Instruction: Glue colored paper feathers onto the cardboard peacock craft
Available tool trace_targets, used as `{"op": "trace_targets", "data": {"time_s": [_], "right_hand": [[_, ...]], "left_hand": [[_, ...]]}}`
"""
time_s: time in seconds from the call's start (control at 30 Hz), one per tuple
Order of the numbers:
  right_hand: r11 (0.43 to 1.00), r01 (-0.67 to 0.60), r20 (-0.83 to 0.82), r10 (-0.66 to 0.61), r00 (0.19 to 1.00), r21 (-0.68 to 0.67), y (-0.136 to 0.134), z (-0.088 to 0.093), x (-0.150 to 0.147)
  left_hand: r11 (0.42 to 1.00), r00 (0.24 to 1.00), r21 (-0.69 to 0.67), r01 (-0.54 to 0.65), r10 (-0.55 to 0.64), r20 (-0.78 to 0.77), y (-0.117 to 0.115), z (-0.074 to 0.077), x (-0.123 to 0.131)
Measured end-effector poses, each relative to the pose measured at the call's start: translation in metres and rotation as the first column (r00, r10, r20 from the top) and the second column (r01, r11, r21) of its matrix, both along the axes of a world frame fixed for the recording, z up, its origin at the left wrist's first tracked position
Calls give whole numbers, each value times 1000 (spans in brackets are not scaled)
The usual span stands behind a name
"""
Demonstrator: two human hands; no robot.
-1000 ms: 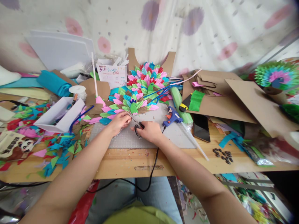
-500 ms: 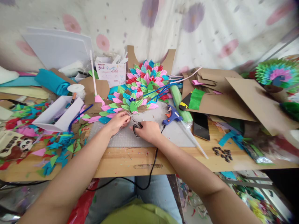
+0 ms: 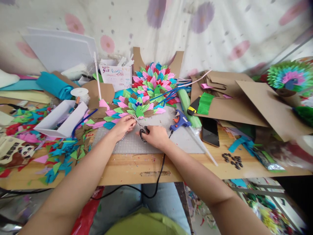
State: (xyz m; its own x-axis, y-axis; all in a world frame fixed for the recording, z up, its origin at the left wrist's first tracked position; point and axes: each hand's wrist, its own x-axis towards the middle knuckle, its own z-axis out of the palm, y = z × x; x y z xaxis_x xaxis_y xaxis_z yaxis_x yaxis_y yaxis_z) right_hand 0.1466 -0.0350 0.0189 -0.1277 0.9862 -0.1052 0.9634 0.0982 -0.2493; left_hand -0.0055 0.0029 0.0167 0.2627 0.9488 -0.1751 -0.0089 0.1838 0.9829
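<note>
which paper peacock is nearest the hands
The green-bodied paper peacock with brown, pink and blue feathers, just beyond the left hand. The red-feathered paper peacock is behind it; the blue-bodied paper peacock is far right.

Handwriting in marker is running across the front of a white box (image 3: 115,78): a dark purplish number is apparently reading "528", and a bluish one just to its right is looking like "505" (with possible marks between the digits). Smaller reddish and blue writing is filling the space beside and below them, blurring too much to read. Far left of the white box and nearer the viewer, a panda packet (image 3: 15,151) is carrying large Chinese characters, tilting and illegible.
</note>
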Motion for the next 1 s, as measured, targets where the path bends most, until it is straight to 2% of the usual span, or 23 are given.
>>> {"op": "trace_targets", "data": {"time_s": [0.33, 0.63, 0.87, 1.0], "right_hand": [[997, -8, -35, 11, 999, 78, 0, -5, 3], [998, 45, 14, -46, 999, 50, -3, -1, -4], [998, 32, 35, -34, 999, 61, -4, -3, -7], [999, 23, 31, -24, 999, 40, -3, -3, -5]], "left_hand": [[997, 1000, 74, 21, -21, 4, -1, 0, 1], [1000, 1000, 31, -6, 6, -15, 0, -4, 0], [1000, 1000, 23, 19, -19, -18, -1, -1, -1], [1000, 999, 3, -8, 9, -39, -1, 0, 0]]}}
